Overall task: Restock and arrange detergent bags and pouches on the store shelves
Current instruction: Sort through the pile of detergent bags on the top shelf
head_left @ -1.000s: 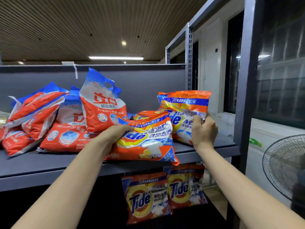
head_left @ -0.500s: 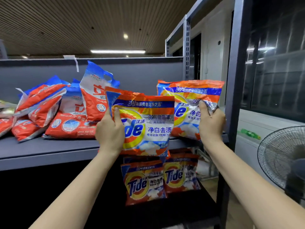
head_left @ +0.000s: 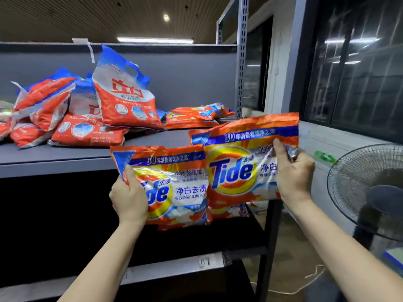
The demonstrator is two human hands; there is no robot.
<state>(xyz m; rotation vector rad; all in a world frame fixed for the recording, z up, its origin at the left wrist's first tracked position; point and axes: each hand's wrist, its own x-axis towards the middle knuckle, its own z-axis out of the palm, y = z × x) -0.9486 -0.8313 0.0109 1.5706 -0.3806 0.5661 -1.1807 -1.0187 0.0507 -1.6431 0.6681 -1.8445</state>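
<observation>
glossy crinkled orange tide bags, left hand (head_left: 128, 197) gripping one (head_left: 174, 186), right hand (head_left: 294, 173) pinching another (head_left: 239, 168)

My left hand (head_left: 128, 197) and my right hand (head_left: 294, 173) each hold an orange plastic Tide bag. The left bag (head_left: 174, 184) and the right bag (head_left: 242, 162) fill the space in front of the dark lower shelf opening (head_left: 54, 214). At nine o'clock of my left hand that opening is free to reach into. The grey metal top shelf (head_left: 87, 153) has bare room along its front edge, at eleven o'clock. Farther back, a pile of red and blue detergent bags (head_left: 91, 110) blocks the way. A dark metal shelf post (head_left: 268, 247) stands at five o'clock of the right bag. A round wire fan (head_left: 368, 190) is close at three o'clock.
</observation>
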